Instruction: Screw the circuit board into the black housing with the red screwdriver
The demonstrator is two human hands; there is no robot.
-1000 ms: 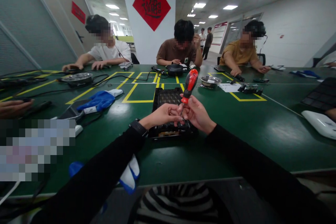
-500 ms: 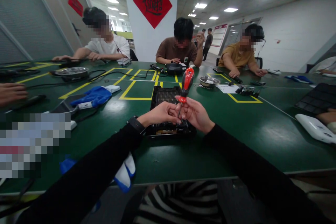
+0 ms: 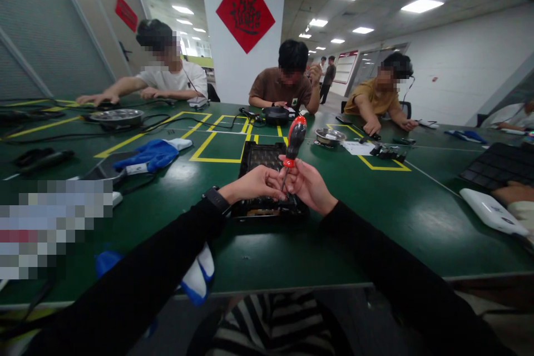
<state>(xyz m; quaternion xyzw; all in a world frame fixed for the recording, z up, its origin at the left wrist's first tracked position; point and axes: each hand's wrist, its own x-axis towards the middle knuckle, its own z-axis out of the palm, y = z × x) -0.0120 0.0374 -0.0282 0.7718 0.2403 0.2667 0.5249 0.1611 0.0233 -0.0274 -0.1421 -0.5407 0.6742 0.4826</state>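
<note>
A screwdriver [image 3: 297, 136] with a red and black handle stands nearly upright, its handle leaning slightly right and its shaft pointing down. The fingers of my right hand [image 3: 311, 184] are closed around it just below the red collar. My left hand [image 3: 261, 182] is pinched beside the lower shaft; what sits between its fingertips is too small to make out. Both hands are over an open black plastic housing [image 3: 255, 154] lying on the green table. My fingers hide the screwdriver's tip and part of the housing's inside.
Blue-and-white work gloves [image 3: 152, 154] lie left of the housing, with another glove [image 3: 197, 278] at the near edge. Metal bowls [image 3: 329, 136] and black cables [image 3: 183, 114] lie farther off. A white device [image 3: 492, 211] is at the right. Several co-workers sit around the table.
The view has tipped up slightly. The screwdriver remains between my fingers, with its handle turned a little. At the left edge, another person's hand has gone out of view.
</note>
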